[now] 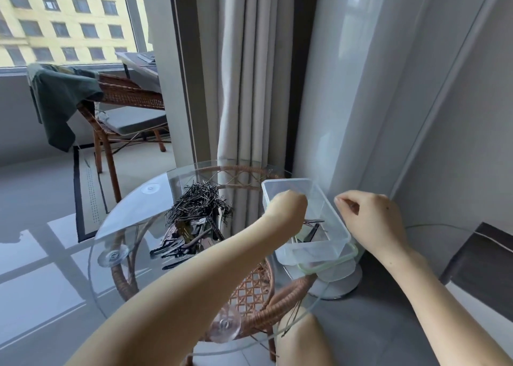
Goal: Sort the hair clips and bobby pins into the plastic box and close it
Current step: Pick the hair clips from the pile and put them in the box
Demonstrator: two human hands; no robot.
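left hand [288, 210] over plastic box [287, 182] | right hand [372, 218] just beside

One plastic box [313, 250], one lid [327, 266], two hands [288, 210] [372, 218], perhaps hundreds of bobby pins [200, 202]

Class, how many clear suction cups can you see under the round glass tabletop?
3 clear suction cups: one far left, one near left, one nearest the camera. A fourth may hide under the clear plastic box.
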